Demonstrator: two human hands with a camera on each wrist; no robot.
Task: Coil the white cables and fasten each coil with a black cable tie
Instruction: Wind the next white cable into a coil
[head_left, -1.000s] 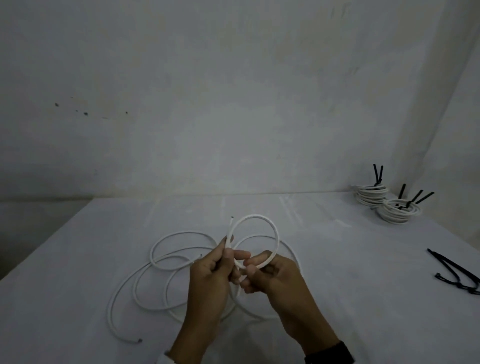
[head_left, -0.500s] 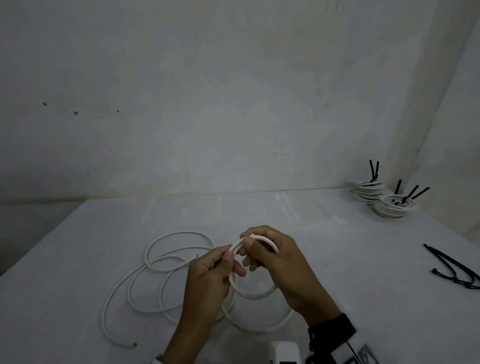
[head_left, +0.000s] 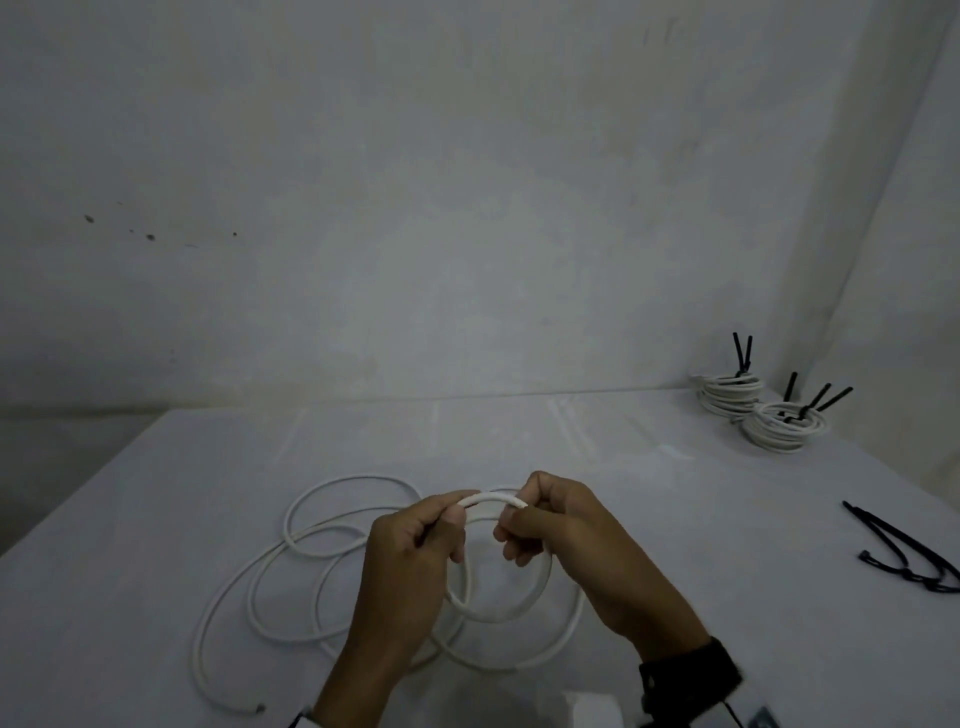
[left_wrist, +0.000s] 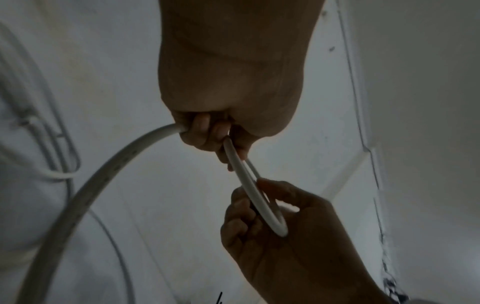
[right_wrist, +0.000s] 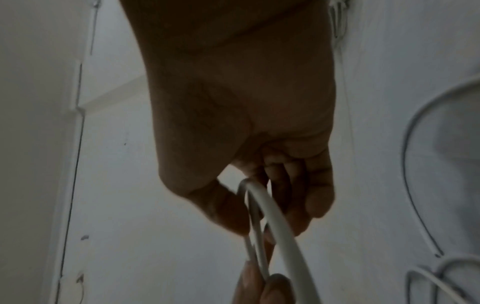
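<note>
Pinching a small loop of white cable (head_left: 491, 500) between them, left hand (head_left: 410, 551) and right hand (head_left: 566, 540) curl their fingers around it above the table (head_left: 675, 545); slack loops sprawl near-left.

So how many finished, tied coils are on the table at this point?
2. Both sit at the table's far right corner: one coil nearest the wall, the other coil touching it in front. Each has black tie tails sticking up. None seems hidden.
</note>
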